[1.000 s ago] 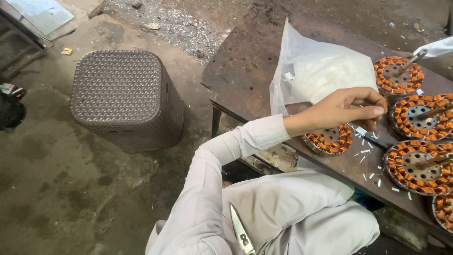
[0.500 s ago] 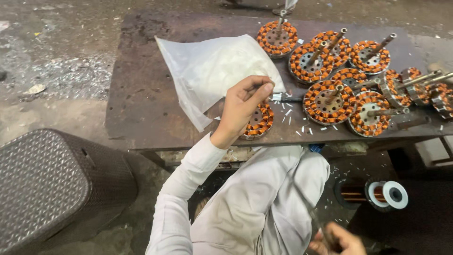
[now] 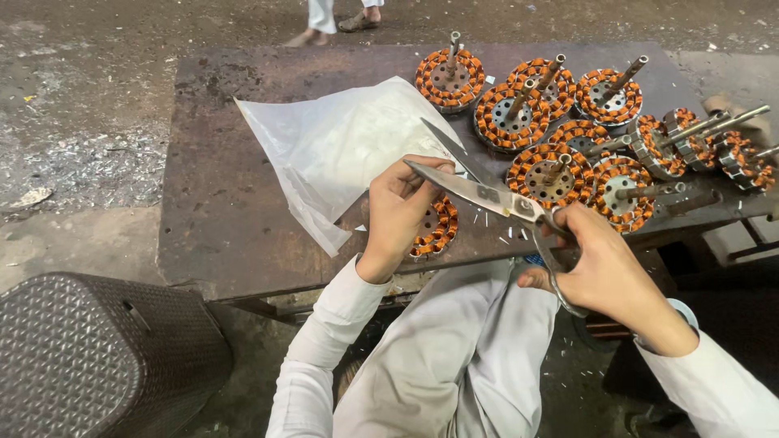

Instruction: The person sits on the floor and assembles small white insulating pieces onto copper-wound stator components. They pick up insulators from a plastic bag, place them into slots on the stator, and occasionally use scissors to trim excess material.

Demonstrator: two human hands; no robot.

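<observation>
Holding a pair of big grey metal scissors (image 3: 495,197), our right hand (image 3: 604,272) has its fingers closed tight through the handles. The blades stand open, and their tips point to our left hand (image 3: 402,211). Our left hand is curled shut over a round motor part wound with orange copper wire (image 3: 436,231), which lies at the near edge of the rusty brown metal table (image 3: 219,203). We cannot tell just what the fingertips pinch, because the hand hides it.

Just beside our left hand, a clear white plastic bag (image 3: 341,150) lies flat on the table. Behind the scissors sits a bunch of more round orange wire coils with metal rods sticking up (image 3: 560,122), close together and touching each other. Small white bits (image 3: 487,221) lie on the table near the part.

Our white sleeves and white clothes fill the bottom. A dark grey plastic stool with a dotted pattern (image 3: 89,357) stands on the ground at the lower left. Far away, past the table, we see another person's feet (image 3: 333,20).
</observation>
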